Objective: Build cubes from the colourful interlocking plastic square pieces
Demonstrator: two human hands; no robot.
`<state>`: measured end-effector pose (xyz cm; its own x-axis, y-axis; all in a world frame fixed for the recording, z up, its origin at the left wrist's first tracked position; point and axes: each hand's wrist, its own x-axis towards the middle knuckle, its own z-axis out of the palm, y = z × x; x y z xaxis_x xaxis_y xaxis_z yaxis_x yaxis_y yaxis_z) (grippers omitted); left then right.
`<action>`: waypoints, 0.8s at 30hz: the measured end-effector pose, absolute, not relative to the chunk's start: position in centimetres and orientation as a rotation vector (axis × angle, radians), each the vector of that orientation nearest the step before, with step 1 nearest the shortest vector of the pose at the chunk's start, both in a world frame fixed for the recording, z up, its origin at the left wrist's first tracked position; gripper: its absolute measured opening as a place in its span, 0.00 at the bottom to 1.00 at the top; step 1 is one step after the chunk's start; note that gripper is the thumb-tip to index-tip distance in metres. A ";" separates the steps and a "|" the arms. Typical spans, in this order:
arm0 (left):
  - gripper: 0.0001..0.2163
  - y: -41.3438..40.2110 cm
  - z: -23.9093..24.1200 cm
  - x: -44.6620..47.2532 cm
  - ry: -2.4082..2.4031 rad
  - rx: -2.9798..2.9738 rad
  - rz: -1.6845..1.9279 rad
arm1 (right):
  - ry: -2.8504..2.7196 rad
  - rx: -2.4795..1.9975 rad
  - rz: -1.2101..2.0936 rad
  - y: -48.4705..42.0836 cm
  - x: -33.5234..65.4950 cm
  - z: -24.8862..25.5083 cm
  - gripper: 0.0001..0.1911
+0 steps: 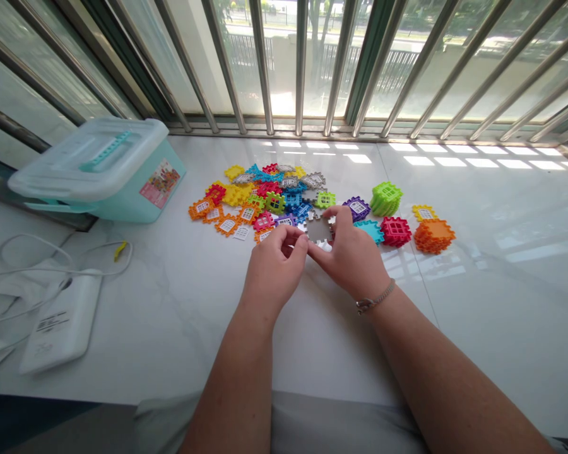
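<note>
A grey interlocking building tile (pixel 319 230) with toothed edges is held between my two hands. My left hand (pixel 277 265) is closed in a pinch at the tile's left edge. My right hand (pixel 355 255) grips its right side, thumb near the left fingertips. Just beyond lies a loose heap of coloured tiles, among them a yellow tile (pixel 235 195), a blue tile (pixel 293 199) and an orange tile (pixel 228 224). A purple tile (pixel 356 208) and a light blue tile (pixel 370 231) lie right behind my right hand, which partly hides the light blue one.
Stacks of green tiles (pixel 386 198), red tiles (pixel 396 231) and orange tiles (pixel 434 236) stand to the right, near a yellow tile (pixel 423 212). A lidded turquoise box (pixel 118 189) is at the left. Closer lie a white power bank (pixel 64 325) and cables. Window bars (pixel 300 82) line the back.
</note>
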<state>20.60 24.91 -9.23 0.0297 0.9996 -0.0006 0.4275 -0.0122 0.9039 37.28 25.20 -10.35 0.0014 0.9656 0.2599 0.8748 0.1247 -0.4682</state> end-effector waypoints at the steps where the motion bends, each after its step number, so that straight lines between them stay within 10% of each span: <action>1: 0.06 24.9 -9.2 20.6 1.502 1.548 0.946 | -1.896 -1.780 0.233 25.2 37.3 -10.3 0.32; 24: 0.07 24.7 -9.2 20.6 1.525 1.601 0.838 | -1.961 -1.857 0.273 25.1 37.0 -10.0 0.29</action>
